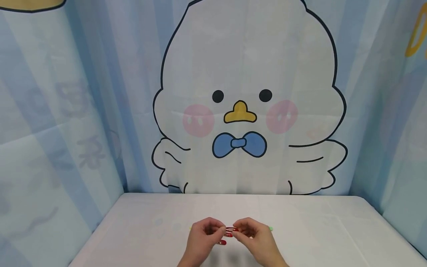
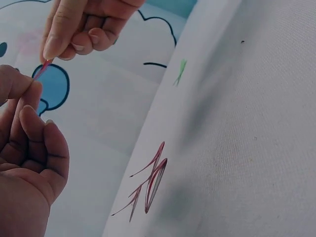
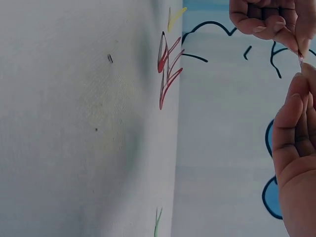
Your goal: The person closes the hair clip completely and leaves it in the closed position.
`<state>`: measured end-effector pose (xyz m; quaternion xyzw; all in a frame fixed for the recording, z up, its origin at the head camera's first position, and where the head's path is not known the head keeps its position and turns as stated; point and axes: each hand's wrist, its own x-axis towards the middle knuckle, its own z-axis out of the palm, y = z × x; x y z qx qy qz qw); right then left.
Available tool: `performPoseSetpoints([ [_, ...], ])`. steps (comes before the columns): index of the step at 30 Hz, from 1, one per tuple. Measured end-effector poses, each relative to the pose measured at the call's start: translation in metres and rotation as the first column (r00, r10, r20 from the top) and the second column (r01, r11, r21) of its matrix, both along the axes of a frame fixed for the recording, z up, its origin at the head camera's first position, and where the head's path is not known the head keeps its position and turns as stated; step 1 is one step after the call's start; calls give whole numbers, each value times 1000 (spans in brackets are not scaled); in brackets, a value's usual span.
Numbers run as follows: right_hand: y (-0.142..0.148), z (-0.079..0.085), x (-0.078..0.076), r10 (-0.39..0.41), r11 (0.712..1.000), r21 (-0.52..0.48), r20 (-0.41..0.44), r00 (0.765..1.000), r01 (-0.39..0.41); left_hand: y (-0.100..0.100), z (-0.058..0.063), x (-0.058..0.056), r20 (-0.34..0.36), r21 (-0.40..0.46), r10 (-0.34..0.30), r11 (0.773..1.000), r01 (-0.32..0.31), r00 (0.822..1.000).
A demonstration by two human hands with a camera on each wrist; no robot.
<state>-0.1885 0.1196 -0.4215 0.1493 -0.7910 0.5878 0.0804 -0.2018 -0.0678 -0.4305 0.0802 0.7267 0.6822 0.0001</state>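
Note:
A small red snap hair clip [image 2: 43, 68] is pinched between both hands, held above the table. My left hand [image 1: 203, 236] grips one end with thumb and forefinger, and my right hand [image 1: 256, 237] pinches the other. In both wrist views the clip appears edge-on and largely covered by fingertips. Below the hands, several more red hair clips [image 2: 157, 180] lie close together on the white tabletop [image 1: 146, 237]. In the head view the hands partly hide them, with one red clip [image 1: 221, 242] showing near the left thumb.
A green hair clip [image 3: 157, 223] lies on the table to the right of the red ones. On their left is a yellow clip [image 3: 174, 19]. Behind the table hangs a curtain [image 1: 247, 167] with a printed cartoon bird, and more curtains stand at both sides.

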Motion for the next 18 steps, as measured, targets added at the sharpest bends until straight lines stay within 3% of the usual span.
performPoseSetpoints([
  [6, 1, -4, -1, 25, 997, 78, -93, 995, -18, 1, 1, 1, 7, -3, 31, 1000, -31, 1000],
  [11, 1, -5, -1, 34, 994, 109, -174, 984, -15, 0, 1, 1, 25, 22, 5, 1000, -5, 1000],
  [18, 4, -11, -2, 41, 992, 125, -318, 947, -1, -1, -3, -1, 36, 30, -37, 999, 36, 999],
])
